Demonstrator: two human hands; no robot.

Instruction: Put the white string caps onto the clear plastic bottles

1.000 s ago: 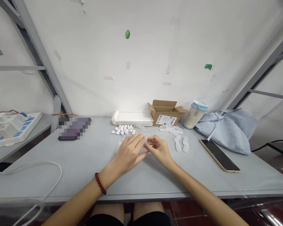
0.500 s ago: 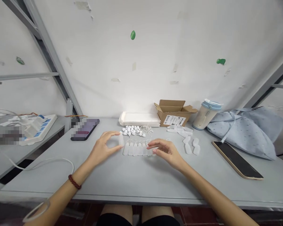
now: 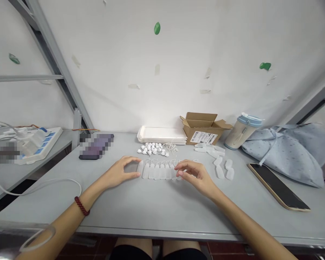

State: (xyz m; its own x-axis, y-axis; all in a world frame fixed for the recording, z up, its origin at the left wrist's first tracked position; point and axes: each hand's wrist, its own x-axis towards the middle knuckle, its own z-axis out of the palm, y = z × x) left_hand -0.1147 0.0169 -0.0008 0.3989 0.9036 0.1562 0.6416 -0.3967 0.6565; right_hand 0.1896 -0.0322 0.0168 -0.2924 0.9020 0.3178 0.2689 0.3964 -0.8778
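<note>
Left of the row of translucent pieces (image 3: 159, 171) on the counter (image 3: 151, 206), a dark device (image 3: 94, 148) is partly pixelated. At the row's left end the left hand (image 3: 115, 175) spans wide around the outermost piece; whether it grips cannot be told. Behind the row sit small white parts (image 3: 151, 148). Over its right end the right hand (image 3: 202, 180), fingers and thumb narrowly parted, hides some pieces. Behind the row to the right, an open cardboard box (image 3: 203, 128) bears a label (image 3: 204, 137), its print too small to read.

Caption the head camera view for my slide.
Left hand and right hand at opposite ends of a row of translucent pieces, small white parts behind.
</note>
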